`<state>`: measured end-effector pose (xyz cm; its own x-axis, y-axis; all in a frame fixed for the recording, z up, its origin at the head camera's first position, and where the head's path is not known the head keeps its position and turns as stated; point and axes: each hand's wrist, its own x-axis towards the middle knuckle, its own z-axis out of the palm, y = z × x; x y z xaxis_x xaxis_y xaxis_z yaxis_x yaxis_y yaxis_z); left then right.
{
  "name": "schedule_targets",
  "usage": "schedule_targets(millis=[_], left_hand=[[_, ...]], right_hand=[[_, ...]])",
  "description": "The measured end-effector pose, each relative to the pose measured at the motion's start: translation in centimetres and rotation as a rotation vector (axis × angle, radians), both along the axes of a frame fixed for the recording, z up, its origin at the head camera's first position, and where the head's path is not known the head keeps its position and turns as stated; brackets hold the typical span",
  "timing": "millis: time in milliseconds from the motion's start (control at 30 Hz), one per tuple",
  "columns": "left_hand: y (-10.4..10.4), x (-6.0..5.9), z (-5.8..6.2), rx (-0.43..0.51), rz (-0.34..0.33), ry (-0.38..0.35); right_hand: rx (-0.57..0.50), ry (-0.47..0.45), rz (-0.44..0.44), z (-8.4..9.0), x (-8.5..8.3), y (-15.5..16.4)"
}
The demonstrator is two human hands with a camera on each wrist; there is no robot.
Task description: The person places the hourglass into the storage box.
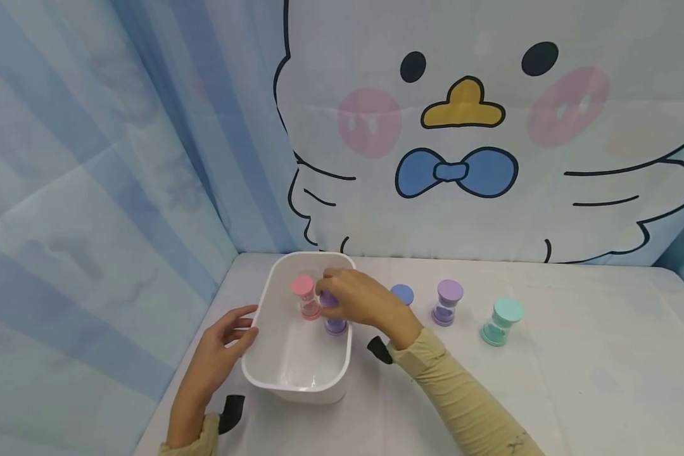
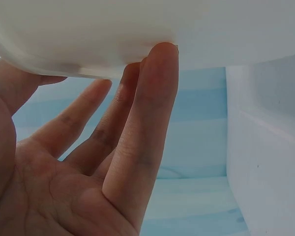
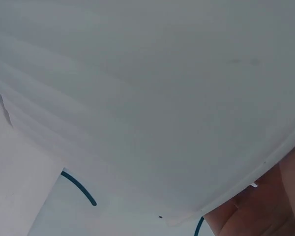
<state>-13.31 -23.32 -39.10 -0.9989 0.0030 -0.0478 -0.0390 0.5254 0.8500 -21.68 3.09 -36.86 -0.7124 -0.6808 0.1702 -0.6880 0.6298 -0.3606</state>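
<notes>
A white plastic bin [image 1: 313, 397] stands on the table, and its outer wall fills most of both wrist views. Inside it, a pink sand timer [image 1: 303, 288] is upright toward the far end. My right hand [image 1: 356, 297] reaches over the bin's right rim and grips a purple sand timer [image 1: 336, 327] by its upper part, next to the pink one. The fingers partly hide its cap. My left hand [image 1: 213, 348] rests its fingertips on the bin's left side, with fingers extended; in the left wrist view the fingers [image 2: 147, 108] touch the wall under the rim.
Right of the bin, a blue sand timer [image 1: 402, 294] is partly hidden behind the right hand. Another purple sand timer [image 1: 449, 292] and a mint green one [image 1: 507, 311] stand farther right on the white table [image 1: 604, 354]. A printed cloth [image 1: 462, 221] hangs behind.
</notes>
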Motion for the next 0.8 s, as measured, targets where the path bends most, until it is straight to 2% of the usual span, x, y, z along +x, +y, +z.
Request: schedule_targets(millis=[800], left_hand=[[0.2, 0.1, -0.1, -0.008, -0.002, 0.014]], right_hand=[[0.070, -0.030, 0.000, -0.3, 0.0, -1.2]])
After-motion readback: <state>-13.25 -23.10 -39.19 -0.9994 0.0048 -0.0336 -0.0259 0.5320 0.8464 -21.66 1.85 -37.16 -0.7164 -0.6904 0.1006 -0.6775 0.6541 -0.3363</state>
